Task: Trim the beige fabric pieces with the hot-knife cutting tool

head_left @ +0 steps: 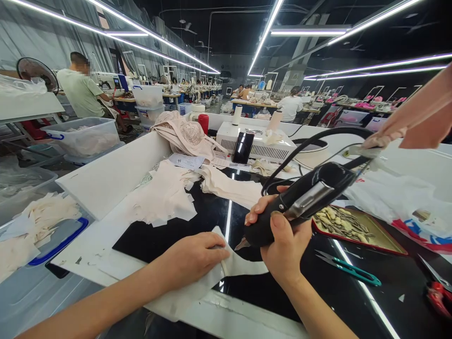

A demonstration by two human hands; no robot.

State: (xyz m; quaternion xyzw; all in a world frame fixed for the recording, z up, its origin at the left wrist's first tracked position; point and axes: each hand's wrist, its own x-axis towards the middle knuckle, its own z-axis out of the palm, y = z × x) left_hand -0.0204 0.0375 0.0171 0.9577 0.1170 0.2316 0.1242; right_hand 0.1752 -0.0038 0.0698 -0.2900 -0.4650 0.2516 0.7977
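My right hand (287, 242) is wrapped round a black handheld tool (303, 197) with a silver lever, its cable looping up to the right. Fingers closed, my left hand (197, 256) holds a pale fabric piece (243, 266) at the front edge of the glossy black tabletop (261, 294). The tool's lower end is just above the fabric's right part. Behind my hands, pale cut pieces (162, 193) lie in a pile, with more stacked strips (233, 186) beside them.
Right of my hands are a tray of seeds and nuts (356, 228), teal snips (353, 270) and red-handled scissors (438, 292). A phone (243, 147) leans on a white vented box (261, 141). Lace bras (183, 134) lie behind. A person (79, 89) sits at back left.
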